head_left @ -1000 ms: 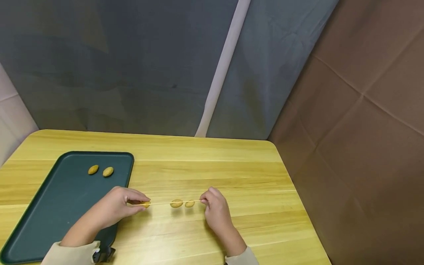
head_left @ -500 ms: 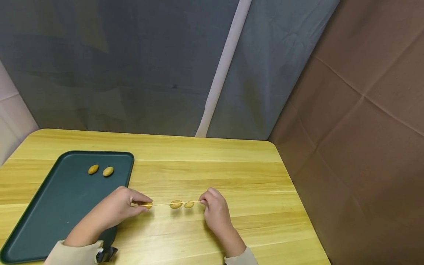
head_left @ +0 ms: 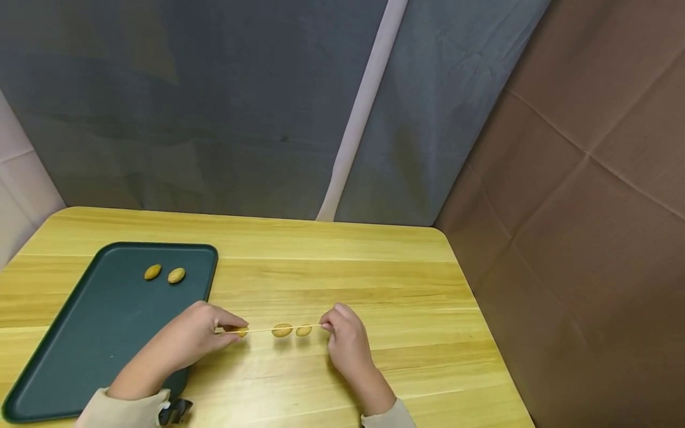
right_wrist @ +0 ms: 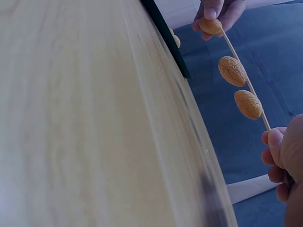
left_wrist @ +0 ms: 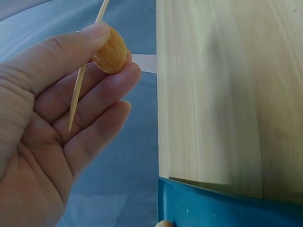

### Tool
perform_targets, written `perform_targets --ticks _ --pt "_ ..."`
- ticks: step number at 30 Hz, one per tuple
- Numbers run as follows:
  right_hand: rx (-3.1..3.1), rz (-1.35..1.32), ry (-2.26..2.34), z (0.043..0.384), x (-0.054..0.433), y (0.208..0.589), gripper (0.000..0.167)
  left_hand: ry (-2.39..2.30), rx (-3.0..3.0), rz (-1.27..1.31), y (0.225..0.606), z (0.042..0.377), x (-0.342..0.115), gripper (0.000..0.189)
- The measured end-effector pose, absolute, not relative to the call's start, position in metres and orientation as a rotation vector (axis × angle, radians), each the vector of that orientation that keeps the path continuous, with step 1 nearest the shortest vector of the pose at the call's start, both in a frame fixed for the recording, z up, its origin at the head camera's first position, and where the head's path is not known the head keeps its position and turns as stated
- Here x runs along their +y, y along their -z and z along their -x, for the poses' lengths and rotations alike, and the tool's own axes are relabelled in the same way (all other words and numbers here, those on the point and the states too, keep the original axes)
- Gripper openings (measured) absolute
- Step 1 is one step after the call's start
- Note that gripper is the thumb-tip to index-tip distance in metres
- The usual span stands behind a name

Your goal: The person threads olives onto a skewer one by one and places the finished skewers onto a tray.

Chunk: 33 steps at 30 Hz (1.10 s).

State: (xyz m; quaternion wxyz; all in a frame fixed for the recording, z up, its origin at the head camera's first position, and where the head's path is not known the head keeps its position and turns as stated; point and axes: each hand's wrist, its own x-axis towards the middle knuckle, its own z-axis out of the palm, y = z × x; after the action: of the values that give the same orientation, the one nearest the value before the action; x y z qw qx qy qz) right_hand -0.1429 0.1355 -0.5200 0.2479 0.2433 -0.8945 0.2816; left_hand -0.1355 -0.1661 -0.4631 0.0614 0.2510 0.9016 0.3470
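Note:
A thin pale wooden skewer (head_left: 261, 330) stretches level between the two hands above the table. My left hand (head_left: 195, 333) pinches an oval, wrinkled yellow-brown ball (left_wrist: 111, 51) between thumb and fingers. In the left wrist view the skewer's pointed tip (left_wrist: 72, 120) shows past the thumb, in front of the palm. Further along are two more such balls, a larger one (right_wrist: 232, 71) and one (right_wrist: 248, 104) nearer my right hand (head_left: 348, 339). That hand grips the skewer's other end, thumb on top and fingers curled under.
A dark green tray (head_left: 123, 315) lies at the left of the wooden table (head_left: 407, 285). Two similar oval balls, one darker (head_left: 152, 272) and one lighter (head_left: 176, 275), sit near its far end. A grey curtain (head_left: 214, 107) hangs behind, and a brown one (head_left: 578, 238) at the right.
My left hand and its ball have shifted slightly right along the skewer, so the gap to the middle ball is a little smaller. The right hand has barely moved.

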Motion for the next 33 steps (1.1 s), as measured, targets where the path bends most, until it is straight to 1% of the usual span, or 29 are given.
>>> perform_targets --ticks 12,23,33 --pt "-2.436 -0.676 -0.75 0.142 0.135 0.521 0.015 -1.013 2.743 -0.743 0.461 0.133 -0.16 0.016" --pt "-2.414 -0.687 -0.735 0.142 0.134 0.522 0.016 -1.036 2.74 -0.708 0.461 0.132 -0.156 0.016" --pt "-2.402 -0.694 -0.723 0.142 0.133 0.522 0.014 -1.036 2.734 -0.742 0.46 0.133 -0.153 0.017"
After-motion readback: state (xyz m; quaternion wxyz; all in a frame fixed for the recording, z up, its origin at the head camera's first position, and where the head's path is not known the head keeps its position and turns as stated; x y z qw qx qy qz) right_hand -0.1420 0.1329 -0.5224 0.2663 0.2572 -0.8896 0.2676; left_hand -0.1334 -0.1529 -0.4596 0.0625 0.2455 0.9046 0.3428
